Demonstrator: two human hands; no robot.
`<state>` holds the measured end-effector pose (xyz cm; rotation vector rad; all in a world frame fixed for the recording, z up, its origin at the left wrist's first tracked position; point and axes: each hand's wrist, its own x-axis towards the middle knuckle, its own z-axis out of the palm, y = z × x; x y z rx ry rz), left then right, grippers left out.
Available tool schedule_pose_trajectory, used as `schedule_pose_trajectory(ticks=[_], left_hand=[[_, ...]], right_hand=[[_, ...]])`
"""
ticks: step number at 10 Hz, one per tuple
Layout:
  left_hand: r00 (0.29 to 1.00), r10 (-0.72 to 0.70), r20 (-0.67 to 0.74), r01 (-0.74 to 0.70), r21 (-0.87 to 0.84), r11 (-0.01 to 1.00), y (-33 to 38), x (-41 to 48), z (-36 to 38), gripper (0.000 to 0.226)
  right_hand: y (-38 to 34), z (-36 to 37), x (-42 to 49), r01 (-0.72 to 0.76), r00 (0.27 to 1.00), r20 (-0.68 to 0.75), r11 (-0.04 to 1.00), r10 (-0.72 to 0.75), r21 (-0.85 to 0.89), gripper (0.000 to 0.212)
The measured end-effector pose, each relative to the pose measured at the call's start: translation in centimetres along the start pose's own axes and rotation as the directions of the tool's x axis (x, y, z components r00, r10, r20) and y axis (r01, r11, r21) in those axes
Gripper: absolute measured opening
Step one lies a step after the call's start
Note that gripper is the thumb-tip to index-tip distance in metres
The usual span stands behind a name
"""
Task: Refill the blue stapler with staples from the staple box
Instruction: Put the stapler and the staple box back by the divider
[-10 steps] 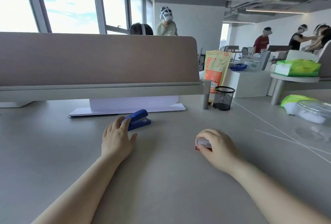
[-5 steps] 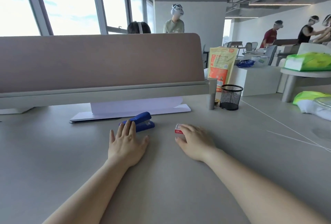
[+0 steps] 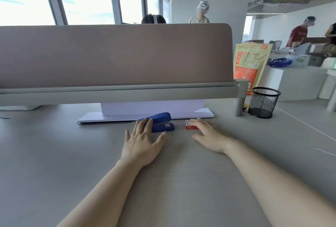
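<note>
The blue stapler (image 3: 161, 121) lies closed on the grey desk (image 3: 54, 163), just in front of a white stand. My left hand (image 3: 142, 140) rests flat with its fingers spread, the fingertips overlapping the stapler's near left side. A small red and white staple box (image 3: 190, 124) lies flat to the right of the stapler. My right hand (image 3: 209, 136) is flat on the desk with its fingertips touching the box's right edge. Neither hand grips anything.
A white stand base (image 3: 145, 117) sits under a brown desk divider (image 3: 116, 54) directly behind the stapler. A black mesh pen cup (image 3: 263, 102) and a grey post (image 3: 239, 107) stand at the right. An orange bag (image 3: 249, 63) and several people are beyond the desk.
My right hand has slid the staple box forward and left, close to the stapler, and has opened flat. My left hand has flattened and spread beside the stapler. The view has shifted.
</note>
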<state>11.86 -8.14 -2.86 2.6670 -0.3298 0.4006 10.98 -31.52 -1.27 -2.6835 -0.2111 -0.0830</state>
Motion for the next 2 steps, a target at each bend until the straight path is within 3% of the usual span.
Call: schedule_pose_trajectory(ticks=[2], left_hand=[[1.000,-0.013,-0.003,0.013,-0.019,1.000,0.17,-0.28,-0.33,0.065]], right_hand=[[-1.13,-0.67,-1.14,-0.001,1.000,-0.003,0.992,0.001,-0.124,0.052]])
